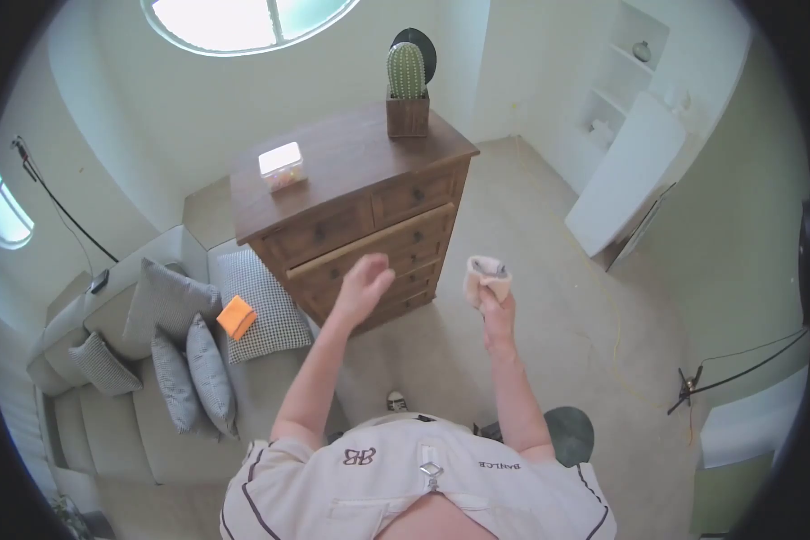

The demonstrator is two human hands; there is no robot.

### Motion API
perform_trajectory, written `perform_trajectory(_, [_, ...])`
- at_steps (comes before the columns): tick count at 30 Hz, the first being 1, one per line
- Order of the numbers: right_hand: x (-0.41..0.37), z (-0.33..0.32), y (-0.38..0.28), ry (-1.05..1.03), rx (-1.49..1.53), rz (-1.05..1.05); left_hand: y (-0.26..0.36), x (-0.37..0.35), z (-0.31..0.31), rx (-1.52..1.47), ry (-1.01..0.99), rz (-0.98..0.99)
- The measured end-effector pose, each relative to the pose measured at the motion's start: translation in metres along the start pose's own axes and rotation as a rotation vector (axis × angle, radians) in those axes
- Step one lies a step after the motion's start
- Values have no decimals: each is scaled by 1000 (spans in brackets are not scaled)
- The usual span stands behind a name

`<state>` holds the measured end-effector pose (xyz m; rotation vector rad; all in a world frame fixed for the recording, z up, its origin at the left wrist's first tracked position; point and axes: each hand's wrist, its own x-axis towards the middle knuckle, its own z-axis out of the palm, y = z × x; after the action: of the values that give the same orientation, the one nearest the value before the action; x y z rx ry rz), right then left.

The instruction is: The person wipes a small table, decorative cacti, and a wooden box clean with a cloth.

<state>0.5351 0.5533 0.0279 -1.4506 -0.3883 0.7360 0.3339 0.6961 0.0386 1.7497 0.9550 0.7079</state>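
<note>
A green ribbed cactus in a square wooden planter (407, 90) stood well apart from a small clear plastic box with a white lid (282, 166). A pale grey fabric sofa (108, 432) carried several plain grey cushions (166, 301) and a black-and-white checked cushion (265, 297), on which lay a flat orange square (237, 317). A thin yellow cable (614, 333) trailed across the beige carpet (513, 207) near a white cabinet door (623, 175).

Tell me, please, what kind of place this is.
Probably a living room in a home: a sofa with cushions stands beside a wooden dresser, and a potted cactus sits on top.
</note>
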Motion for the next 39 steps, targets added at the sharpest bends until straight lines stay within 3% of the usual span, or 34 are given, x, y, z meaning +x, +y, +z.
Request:
perform_trajectory(3, [45,17,-20,23,55,-48,34,72,-11,30,54,105])
perform_trajectory(9, [144,62,-64,16,135,-114,60,182,-33,-16,123,112])
perform_trajectory(17, [307,144,-109,-107,377,-83,46,291,-22,-381,265,16])
perform_trajectory(21, [377,195,-92,-176,440,-70,45,354,-10,-575,383,9])
perform_trajectory(24, [370,212,-103,-272,248,-29,63,368,9,-699,432,69])
perform_trajectory(33, [320,230,-112,-446,349,96,82,324,15,-539,704,-12])
perform_trajectory(39, [306,238,-114,-591,350,106,78,293,-1,-449,723,101])
